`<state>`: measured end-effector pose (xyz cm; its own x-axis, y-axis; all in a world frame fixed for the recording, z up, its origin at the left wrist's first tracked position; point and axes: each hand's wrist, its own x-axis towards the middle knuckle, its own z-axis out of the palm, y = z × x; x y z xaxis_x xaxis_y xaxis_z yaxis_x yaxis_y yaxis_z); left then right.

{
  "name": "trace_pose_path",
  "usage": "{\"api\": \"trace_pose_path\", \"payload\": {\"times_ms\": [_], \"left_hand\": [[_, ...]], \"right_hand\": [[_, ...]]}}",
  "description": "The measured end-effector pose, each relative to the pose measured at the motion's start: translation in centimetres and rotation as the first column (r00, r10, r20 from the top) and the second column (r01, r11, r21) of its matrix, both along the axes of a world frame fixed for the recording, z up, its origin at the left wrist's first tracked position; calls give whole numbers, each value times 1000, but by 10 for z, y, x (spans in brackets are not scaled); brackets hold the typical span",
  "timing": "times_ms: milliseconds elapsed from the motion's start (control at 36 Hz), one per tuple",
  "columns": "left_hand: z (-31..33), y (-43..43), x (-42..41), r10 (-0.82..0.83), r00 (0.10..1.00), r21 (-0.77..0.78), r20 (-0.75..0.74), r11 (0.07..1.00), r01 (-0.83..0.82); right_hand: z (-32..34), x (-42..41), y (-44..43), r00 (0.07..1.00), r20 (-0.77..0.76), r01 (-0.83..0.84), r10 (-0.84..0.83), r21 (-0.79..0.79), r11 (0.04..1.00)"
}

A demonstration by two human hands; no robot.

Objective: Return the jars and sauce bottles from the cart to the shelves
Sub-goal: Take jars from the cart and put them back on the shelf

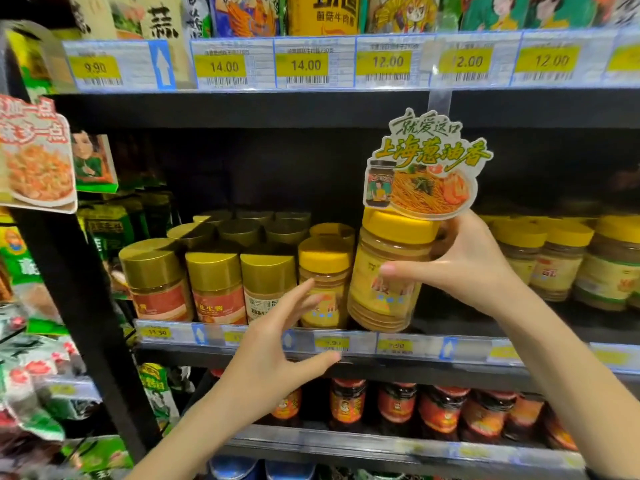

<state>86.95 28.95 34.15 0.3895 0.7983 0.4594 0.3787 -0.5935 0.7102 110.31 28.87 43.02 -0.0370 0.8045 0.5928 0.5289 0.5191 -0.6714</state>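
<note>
Setting a yellow-lidded jar into the gap on the middle shelf

The right hand [464, 261] grips the jar [388, 271] around its upper body, thumb across the front, its base just above the shelf [433, 348] edge and tilted slightly, with the matching jar [323, 282] at its 9 o'clock and a dark gap at its 3 o'clock. The left hand [273, 344] is open and empty, fingers spread beside the neighbouring jar. To do this well, I judge the jar should be levelled first, then lowered flat and slid back, label forward. The hanging noodle sign [429, 168] sits at the lid's 12 o'clock, so keeping low should avoid knocking it; the open hand could steady the neighbour.
</note>
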Motion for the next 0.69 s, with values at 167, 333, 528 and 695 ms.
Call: {"api": "trace_pose_path", "payload": {"times_ms": [167,333,528,695], "left_hand": [[-24,1,-34,221,931,246,-289,958,-150],[-39,6,-55,328,850,307,-412,928,-209],[-37,3,-57,325,843,352,-428,919,-176],[-40,3,-54,331,881,357,-338,911,-206]], "right_hand": [[-13,8,18,999,11,42,-42,-4,999],[-38,15,37,999,7,50,-49,-106,993],[-60,17,46,1000,-7,10,-11,-171,985],[-60,15,49,999,50,6,2,-147,989]]}}
